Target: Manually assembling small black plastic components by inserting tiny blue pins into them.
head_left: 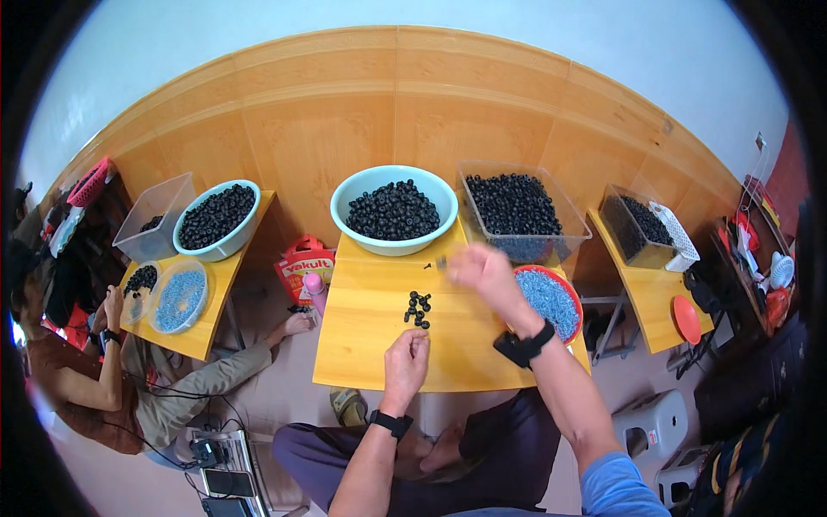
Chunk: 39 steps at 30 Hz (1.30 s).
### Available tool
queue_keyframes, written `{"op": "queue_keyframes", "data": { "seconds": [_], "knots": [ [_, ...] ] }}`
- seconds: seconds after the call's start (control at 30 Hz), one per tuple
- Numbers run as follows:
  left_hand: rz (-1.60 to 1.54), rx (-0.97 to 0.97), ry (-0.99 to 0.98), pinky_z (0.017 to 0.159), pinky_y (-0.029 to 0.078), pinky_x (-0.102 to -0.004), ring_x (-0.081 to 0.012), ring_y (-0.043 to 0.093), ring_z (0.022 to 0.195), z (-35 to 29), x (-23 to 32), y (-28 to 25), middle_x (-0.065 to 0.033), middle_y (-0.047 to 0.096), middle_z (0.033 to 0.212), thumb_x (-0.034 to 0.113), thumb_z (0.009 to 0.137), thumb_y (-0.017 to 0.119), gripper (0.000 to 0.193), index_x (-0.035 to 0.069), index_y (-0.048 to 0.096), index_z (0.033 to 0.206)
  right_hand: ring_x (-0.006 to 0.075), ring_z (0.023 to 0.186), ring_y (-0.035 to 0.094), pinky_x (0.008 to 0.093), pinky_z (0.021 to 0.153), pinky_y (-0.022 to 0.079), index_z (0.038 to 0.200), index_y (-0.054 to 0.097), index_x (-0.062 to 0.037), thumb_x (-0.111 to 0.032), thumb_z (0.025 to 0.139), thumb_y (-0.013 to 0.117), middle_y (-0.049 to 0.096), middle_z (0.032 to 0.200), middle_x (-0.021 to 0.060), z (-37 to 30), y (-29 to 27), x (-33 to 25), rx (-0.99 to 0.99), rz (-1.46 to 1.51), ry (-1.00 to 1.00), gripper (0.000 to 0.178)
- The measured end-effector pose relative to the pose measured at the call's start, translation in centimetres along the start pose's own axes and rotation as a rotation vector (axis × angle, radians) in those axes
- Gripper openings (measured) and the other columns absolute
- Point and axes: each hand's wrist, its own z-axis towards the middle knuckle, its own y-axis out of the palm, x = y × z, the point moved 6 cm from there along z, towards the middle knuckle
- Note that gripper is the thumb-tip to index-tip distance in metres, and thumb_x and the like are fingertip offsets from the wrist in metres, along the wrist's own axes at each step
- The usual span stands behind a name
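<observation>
My left hand (407,360) is closed in a pinch over the front half of the yellow table (362,327). Its fingertips touch or nearly touch the nearest piece of a small cluster of round black parts (418,306); whatever they hold is hidden. Farther right, my right hand (485,276) is raised over the table and smeared by motion. A small greyish blur shows by its fingertips, too unclear to name. One tiny dark piece (427,265) lies alone beyond the cluster. Beside my right wrist sits a red-rimmed bowl (579,323) of small light-blue pieces.
At the table's back stand a pale-blue basin (340,202) and a clear plastic bin (573,231), both full of black parts. Side tables hold similar containers. A co-worker (95,379) sits at the left table. A pink bottle (315,291) and grey stools (655,422) are on the floor.
</observation>
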Motion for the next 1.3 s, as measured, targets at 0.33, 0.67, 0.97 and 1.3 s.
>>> {"op": "queue_keyframes", "data": {
  "seconds": [0.33, 0.67, 0.97, 1.3],
  "knots": [
    [0.035, 0.004, 0.079, 0.064, 0.053, -0.0343, -0.0254, 0.066, 0.067, 0.6, 0.8, 0.2, -0.0182, 0.068, 0.080, 0.002, 0.093, 0.067, 0.007, -0.003, 0.067, 0.097, 0.0205, 0.080, 0.073, 0.0327, 0.074, 0.057, 0.100, 0.075, 0.0020, -0.007, 0.085, 0.071, 0.076, 0.086, 0.0126, 1.5, 0.7, 3.8, -0.100, -0.340, 0.073, 0.018],
    [0.062, -0.018, 0.058, 0.065, 0.053, -0.0345, -0.0259, 0.067, 0.068, 0.5, 0.9, 0.2, -0.0184, 0.069, 0.082, 0.001, 0.092, 0.067, 0.007, -0.003, 0.068, 0.098, 0.0377, 0.091, 0.071, 0.0463, 0.081, 0.055, 0.094, 0.074, -0.0029, -0.019, 0.082, 0.070, 0.074, 0.091, 0.0189, 0.0, 5.4, 6.3, -0.196, -0.747, 0.049, 0.021],
    [0.056, -0.015, 0.038, 0.065, 0.054, -0.0348, -0.0263, 0.068, 0.068, 0.5, 0.6, 0.3, -0.0187, 0.070, 0.081, 0.001, 0.092, 0.067, 0.007, -0.004, 0.068, 0.097, 0.0407, 0.092, 0.069, 0.0486, 0.083, 0.055, 0.088, 0.073, -0.0032, -0.019, 0.081, 0.072, 0.073, 0.094, 0.0208, -1.1, 5.2, 7.3, -0.167, -0.786, 0.074, 0.017],
    [0.025, -0.125, 0.017, 0.070, 0.055, -0.0273, -0.0124, 0.066, 0.074, 0.6, 0.5, 0.8, -0.0087, 0.073, 0.087, 0.001, 0.091, 0.071, 0.018, -0.001, 0.070, 0.109, 0.0111, 0.091, 0.069, 0.0252, 0.080, 0.055, 0.108, 0.066, 0.0029, 0.001, 0.086, 0.072, 0.071, 0.101, 0.0062, -6.4, 4.5, 8.5, -0.227, 0.124, 0.251, 0.023]
  ]
}}
